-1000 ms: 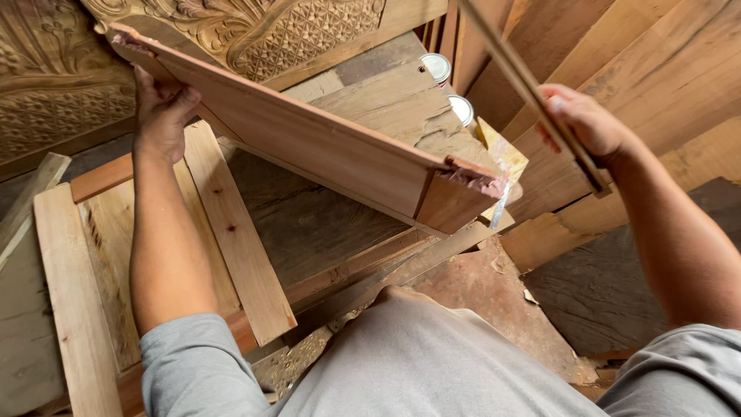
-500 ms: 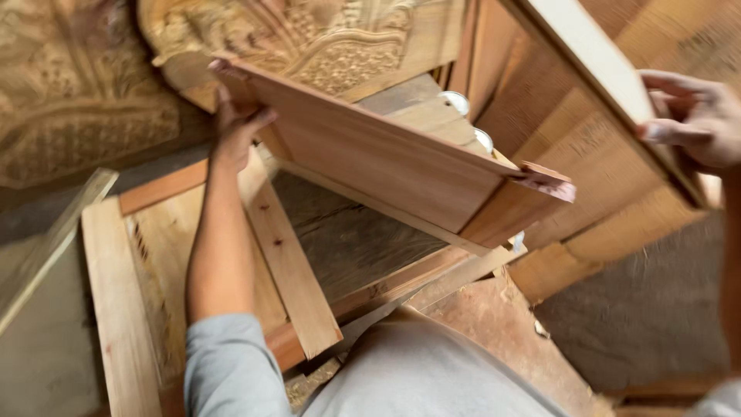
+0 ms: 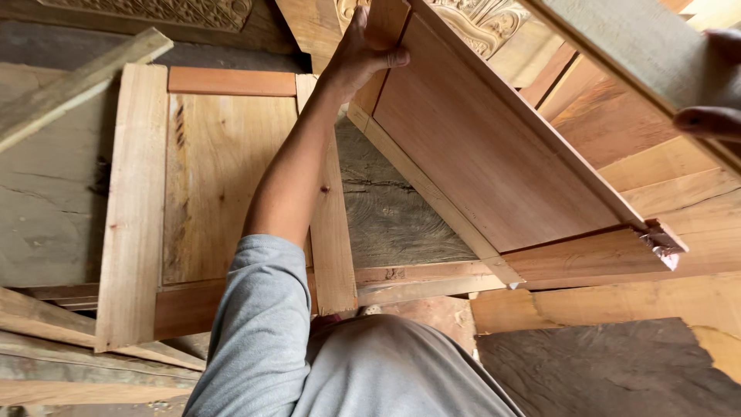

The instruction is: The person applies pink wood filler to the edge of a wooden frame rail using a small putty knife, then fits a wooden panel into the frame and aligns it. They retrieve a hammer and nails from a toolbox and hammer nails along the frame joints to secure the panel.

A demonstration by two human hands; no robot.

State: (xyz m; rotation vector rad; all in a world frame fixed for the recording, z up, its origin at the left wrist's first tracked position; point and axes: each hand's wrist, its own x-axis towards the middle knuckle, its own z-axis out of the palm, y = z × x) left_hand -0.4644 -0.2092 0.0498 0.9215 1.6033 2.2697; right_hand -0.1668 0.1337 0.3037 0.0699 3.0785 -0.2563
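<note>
My left hand point(image 3: 361, 55) grips the far top corner of a reddish-brown wooden framed panel point(image 3: 494, 147), which is tilted up on edge over a flat wooden door frame point(image 3: 135, 201). My right hand point(image 3: 710, 85) shows only at the right edge, its fingers wrapped around a pale wooden rail point(image 3: 641, 54) at the panel's upper side. The panel's near corner point(image 3: 660, 243) hangs free, with a torn scrap of tape or film on it.
The flat frame holds a pale plank panel point(image 3: 224, 177) and a rough grey board point(image 3: 394, 208). Carved wooden panels point(image 3: 177, 11) lean at the back. Loose planks point(image 3: 77, 77) lie at the left, stacked boards point(image 3: 664, 177) at the right, and a dark slab point(image 3: 617, 371) sits at the front right.
The panel has swung up steeper and to the right. My left hand moved right along with its corner. My view shifted, and my right hand slid to the frame's edge.
</note>
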